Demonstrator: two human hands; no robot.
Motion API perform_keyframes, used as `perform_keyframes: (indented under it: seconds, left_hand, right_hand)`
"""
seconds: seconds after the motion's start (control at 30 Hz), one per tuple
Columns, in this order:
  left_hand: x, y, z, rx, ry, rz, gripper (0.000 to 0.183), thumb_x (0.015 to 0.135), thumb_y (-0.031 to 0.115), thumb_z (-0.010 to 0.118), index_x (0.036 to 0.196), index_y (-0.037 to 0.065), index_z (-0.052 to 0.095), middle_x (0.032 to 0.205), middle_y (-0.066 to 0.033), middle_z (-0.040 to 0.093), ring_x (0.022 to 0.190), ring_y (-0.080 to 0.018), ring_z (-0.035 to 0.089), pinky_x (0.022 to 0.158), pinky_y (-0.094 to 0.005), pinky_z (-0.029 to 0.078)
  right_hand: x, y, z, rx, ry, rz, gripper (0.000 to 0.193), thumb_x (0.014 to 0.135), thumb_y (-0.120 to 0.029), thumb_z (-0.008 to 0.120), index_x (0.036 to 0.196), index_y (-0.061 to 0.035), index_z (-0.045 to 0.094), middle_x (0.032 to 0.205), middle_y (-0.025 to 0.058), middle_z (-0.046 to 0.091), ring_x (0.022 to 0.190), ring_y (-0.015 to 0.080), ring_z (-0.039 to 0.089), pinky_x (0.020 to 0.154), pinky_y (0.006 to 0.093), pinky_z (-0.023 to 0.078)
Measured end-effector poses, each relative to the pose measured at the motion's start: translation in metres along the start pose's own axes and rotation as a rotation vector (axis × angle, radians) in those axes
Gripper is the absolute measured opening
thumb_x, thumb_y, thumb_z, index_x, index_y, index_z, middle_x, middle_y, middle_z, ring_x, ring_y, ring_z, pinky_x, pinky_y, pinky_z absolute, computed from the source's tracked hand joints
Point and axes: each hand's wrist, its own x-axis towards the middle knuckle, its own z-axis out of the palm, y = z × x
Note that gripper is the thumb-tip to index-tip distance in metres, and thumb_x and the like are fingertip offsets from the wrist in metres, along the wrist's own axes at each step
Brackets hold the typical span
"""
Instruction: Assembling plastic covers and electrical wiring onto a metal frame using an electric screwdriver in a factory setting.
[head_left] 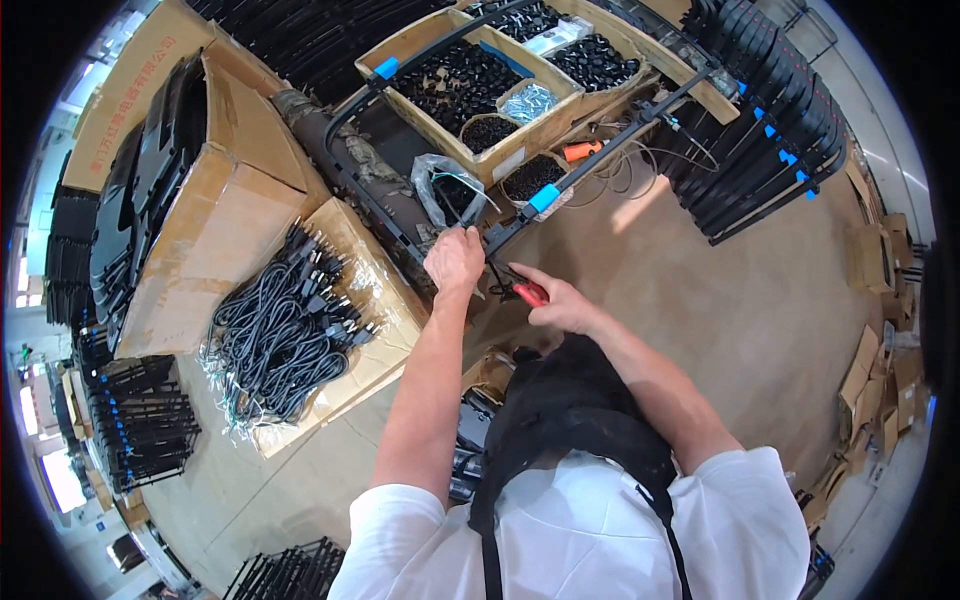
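One head-worn fisheye view looks steeply down — close over the person's own shoulders and forearms — facing forward to the black frame (520, 215) and cardboard boxes (215, 235).

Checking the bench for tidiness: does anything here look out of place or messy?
Mostly orderly. The bundled black cables sprawl over the edge of their flat cardboard sheet, loose ends trailing. An orange-handled tool lies loose among thin wires beside the cardboard parts boxes.
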Motion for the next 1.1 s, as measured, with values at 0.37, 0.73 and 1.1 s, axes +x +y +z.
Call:
perform_keyframes:
  seconds: [0.37,0.73,1.1]
  left_hand:
    - [0.003,0.003,0.000,0.012,0.009,-0.033,0.041,0.102,0.038,0.058,0.095,0.002,0.077,0.104,-0.0229,0.076,0.094,-0.0442,0.074,0.085,-0.0543,0.057]
    - [-0.013,-0.030,-0.023,-0.144,0.222,0.004,0.024,0.100,0.032,0.065,0.112,0.012,0.070,0.110,-0.0172,0.067,0.094,-0.0420,0.071,0.081,-0.0537,0.056]
    - [0.059,-0.018,-0.221,-0.152,0.752,-0.052,0.020,0.095,0.009,0.072,0.113,0.002,0.071,0.104,-0.0177,0.071,0.098,-0.0377,0.067,0.087,-0.0486,0.053]
  right_hand:
    - [0.011,-0.034,-0.012,-0.824,0.054,0.319,0.060,0.088,-0.008,0.055,0.147,-0.0023,0.052,0.115,0.0275,0.072,0.113,0.0441,0.068,0.091,0.0510,0.054]
    - [0.125,0.065,-0.014,-0.485,0.197,0.405,0.057,0.086,-0.036,0.074,0.129,-0.0029,0.058,0.121,0.0253,0.070,0.117,0.0416,0.067,0.099,0.0481,0.053]
    - [0.227,0.244,-0.096,0.319,0.154,0.662,0.061,0.091,-0.040,0.080,0.147,-0.0306,0.057,0.123,0.0025,0.072,0.070,0.0170,0.064,0.055,0.0385,0.051]
